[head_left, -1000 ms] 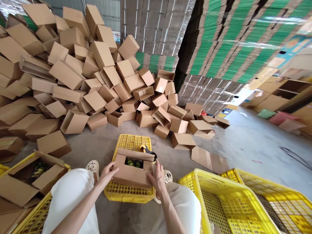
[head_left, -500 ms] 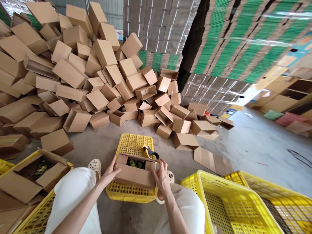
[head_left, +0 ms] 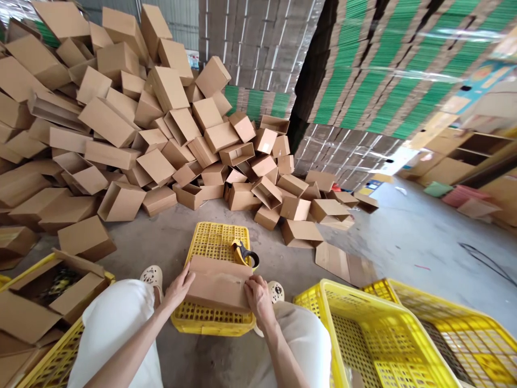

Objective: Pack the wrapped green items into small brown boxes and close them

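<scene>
A small brown cardboard box (head_left: pixel 218 285) rests on an upturned yellow plastic crate (head_left: pixel 220 240) between my knees, its top flaps folded down over the contents. My left hand (head_left: pixel 178 288) presses against the box's left end, fingers along its upper edge. At the right end, my right hand (head_left: pixel 258 296) has its fingers curled together on the box's top edge. Just behind the box, a yellow-and-black tape dispenser (head_left: pixel 244 253) lies on the crate, touched by neither hand.
An open carton (head_left: pixel 78 291) with dark and yellowish items sits in a yellow crate at left. Two yellow crates (head_left: pixel 375 328) stand at right. A large heap of cardboard boxes (head_left: pixel 161 134) fills the floor ahead, with stacked flat cartons (head_left: pixel 363 64) behind.
The box's flaps have come down, hiding the green items that showed inside. My right hand has curled its fingers on the box's right end. The view has shifted slightly.
</scene>
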Tool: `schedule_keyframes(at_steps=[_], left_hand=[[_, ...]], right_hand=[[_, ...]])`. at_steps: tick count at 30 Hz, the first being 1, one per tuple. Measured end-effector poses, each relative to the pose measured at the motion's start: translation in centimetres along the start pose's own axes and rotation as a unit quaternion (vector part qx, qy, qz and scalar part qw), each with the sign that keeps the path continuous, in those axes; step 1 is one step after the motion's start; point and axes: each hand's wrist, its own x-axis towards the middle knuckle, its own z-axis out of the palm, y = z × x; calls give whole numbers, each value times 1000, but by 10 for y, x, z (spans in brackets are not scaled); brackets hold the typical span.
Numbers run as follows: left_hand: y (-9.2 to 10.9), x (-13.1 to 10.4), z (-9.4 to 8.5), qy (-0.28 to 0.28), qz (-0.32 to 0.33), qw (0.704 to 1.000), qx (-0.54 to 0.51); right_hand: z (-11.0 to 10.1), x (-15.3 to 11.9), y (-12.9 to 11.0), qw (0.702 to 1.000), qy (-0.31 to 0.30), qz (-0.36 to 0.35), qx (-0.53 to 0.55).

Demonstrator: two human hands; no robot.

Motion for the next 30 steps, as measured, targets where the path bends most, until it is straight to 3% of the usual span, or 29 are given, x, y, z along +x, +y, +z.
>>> schedule_keyframes(at_steps=[4,9,15,21,27,30], left_hand=[[10,1,2,28,-16,999,0],[5,5,5,42,-21,997,-61],[2,8,10,50,8,996,-70],[7,12,6,47,-32,994,-95],[4,8,12,40,-6,993,-108],[-2,4,15,55,-31,991,-119]], right_hand=[[6,-1,3,1000,18,6,20],[19,-5,13,994,86,41,53],[21,-2,14,996,61,43,43],[15,2,8,997,54,48,6],[14,-3,0,995,83,38,42],[12,-7,-4,985,99,80,113]])
